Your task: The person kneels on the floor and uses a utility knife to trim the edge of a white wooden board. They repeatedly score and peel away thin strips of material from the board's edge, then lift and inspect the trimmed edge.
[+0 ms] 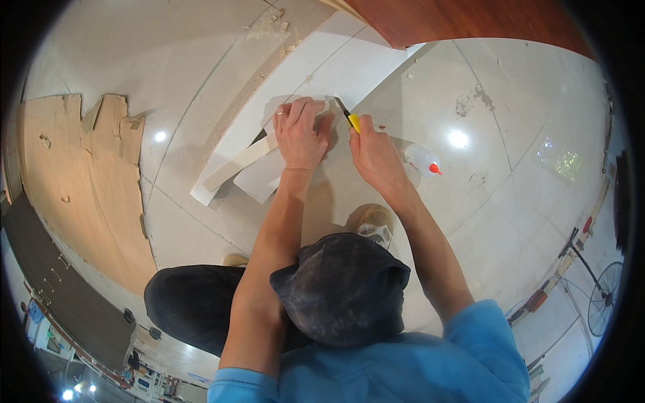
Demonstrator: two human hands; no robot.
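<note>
Right grip (374, 149): closed around the yellow-handled knife (354, 122), its dark blade pointed up and leftward over the edge of the white board (329, 60). Left grip (301, 138): fingers curled down over the pale strip (236, 165); whether it is pinched or merely pressed cannot be told. Forearms: both extended forward, hands held near each other. Red-tipped bottle (421, 159): laid on the tiled floor (470, 208) beside the right wrist.

Head-worn fisheye view, steeply downward

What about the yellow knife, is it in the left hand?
No, the yellow knife is gripped in the right hand, while the left hand is over the pale strip.
</note>
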